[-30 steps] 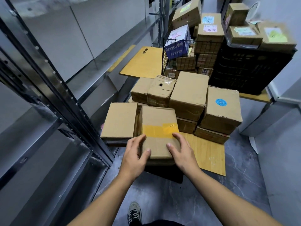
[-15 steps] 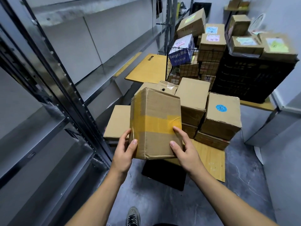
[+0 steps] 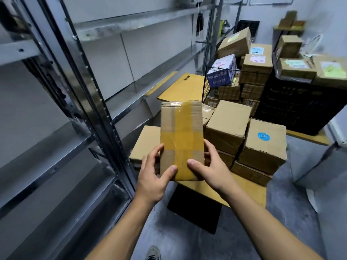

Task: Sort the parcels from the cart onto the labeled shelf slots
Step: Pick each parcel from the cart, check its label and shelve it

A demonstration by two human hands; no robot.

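Observation:
A brown cardboard parcel [image 3: 181,136] with yellow tape bands is held upright in front of me, above the low cart. My left hand [image 3: 153,177] grips its lower left edge, thumb on the front face. My right hand [image 3: 210,169] grips its lower right edge, thumb also on the front. Behind it, several plain cardboard parcels [image 3: 227,128] are stacked on the wooden cart deck [image 3: 249,192]; one carries a blue round sticker [image 3: 263,136]. The metal shelf unit [image 3: 90,102] stands to my left with bare grey shelves.
A wire basket [image 3: 225,87] full of boxes and a black crate [image 3: 296,107] topped with labelled parcels stand at the back right. A flat yellow board [image 3: 184,87] lies beyond the cart. My shoe [image 3: 153,253] shows on the grey floor below.
Both hands lifted the taped parcel off the cart stack and raised it, turning it upright so a narrower taped face looks at me. My view tilted upward.

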